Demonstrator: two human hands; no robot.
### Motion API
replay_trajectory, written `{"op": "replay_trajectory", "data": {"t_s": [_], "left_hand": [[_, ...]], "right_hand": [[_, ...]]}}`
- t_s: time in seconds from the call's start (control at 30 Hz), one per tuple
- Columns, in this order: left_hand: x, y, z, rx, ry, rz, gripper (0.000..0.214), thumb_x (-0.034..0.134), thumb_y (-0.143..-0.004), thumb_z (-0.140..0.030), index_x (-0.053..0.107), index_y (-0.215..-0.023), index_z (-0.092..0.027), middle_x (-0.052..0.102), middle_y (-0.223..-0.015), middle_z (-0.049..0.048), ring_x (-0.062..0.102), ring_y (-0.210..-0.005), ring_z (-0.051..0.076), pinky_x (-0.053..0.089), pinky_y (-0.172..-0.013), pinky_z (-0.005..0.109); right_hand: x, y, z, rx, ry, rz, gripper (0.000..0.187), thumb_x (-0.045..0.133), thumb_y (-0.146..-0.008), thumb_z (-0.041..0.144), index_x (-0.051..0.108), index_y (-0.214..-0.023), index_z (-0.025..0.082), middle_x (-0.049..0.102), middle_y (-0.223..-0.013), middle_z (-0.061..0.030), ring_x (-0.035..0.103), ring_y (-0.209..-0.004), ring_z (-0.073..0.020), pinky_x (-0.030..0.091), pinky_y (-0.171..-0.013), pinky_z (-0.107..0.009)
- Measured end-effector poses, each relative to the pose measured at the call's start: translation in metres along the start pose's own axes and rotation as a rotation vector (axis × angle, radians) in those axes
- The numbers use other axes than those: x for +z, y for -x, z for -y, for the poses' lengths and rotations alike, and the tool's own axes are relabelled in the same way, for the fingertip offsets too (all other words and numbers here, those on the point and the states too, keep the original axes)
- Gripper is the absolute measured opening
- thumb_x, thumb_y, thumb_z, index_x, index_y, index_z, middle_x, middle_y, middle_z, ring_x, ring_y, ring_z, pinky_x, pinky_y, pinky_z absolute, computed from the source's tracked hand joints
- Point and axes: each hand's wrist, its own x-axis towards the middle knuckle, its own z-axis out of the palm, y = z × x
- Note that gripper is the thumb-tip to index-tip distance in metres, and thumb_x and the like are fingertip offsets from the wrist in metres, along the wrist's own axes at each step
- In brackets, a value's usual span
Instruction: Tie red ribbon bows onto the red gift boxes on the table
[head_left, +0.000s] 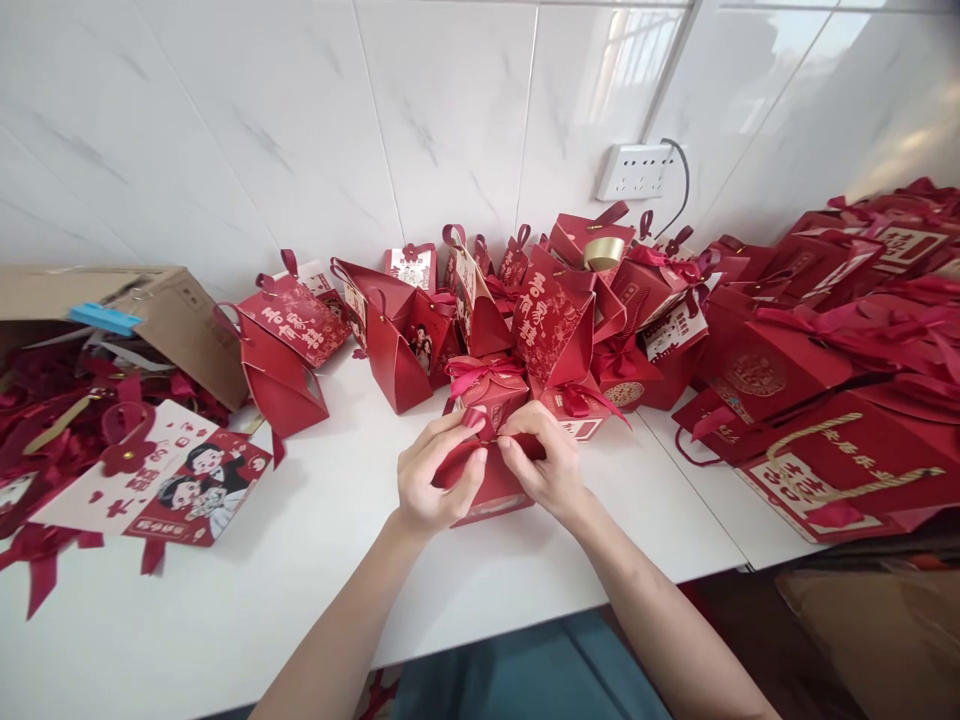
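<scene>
Box (pixel 491 490) near table (pixel 315 560) front edge; bare room at 8 o'clock. Left hand (pixel 433 478) and right hand (pixel 546 462) pinch its ribbon (pixel 480 424), wrists bent inward.

**Tiled corner with white worktop, daylit**

Wall (pixel 187 130): large glossy white tiles, faint grey veining, thin grout lines.
Socket strip (pixel 634 170): white, wall-mounted, with a dark cable (pixel 684 180) looping from its right end.
Window reflection (pixel 630 50): barred daylight on the upper tiles.
Table (pixel 300 580): white and smooth, with a seam (pixel 697 490) at right.
Floor (pixel 750 610): dark, below the table's front edge.

The left grip (pixel 436 480) and right grip (pixel 546 468) sit close together, thumbs and forefingers pinched shut.
</scene>
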Motion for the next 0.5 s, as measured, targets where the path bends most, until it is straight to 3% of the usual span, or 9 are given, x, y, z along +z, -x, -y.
{"op": "replay_trajectory", "data": {"t_s": [0.5], "left_hand": [[0.0017,0.0006,0.0021,-0.007,0.008,-0.01,0.026,0.061,-0.081,-0.007,0.064,-0.105,-0.017,0.071,-0.102,0.0065,0.068,-0.095,0.017,0.059,-0.081,0.028]], "right_hand": [[0.0013,-0.0011,0.0044,0.063,-0.031,-0.008,0.01,0.053,-0.087,0.012,0.053,-0.084,0.021,0.055,-0.073,-0.0009,0.051,-0.067,-0.0142,0.045,-0.06,-0.028]]}}
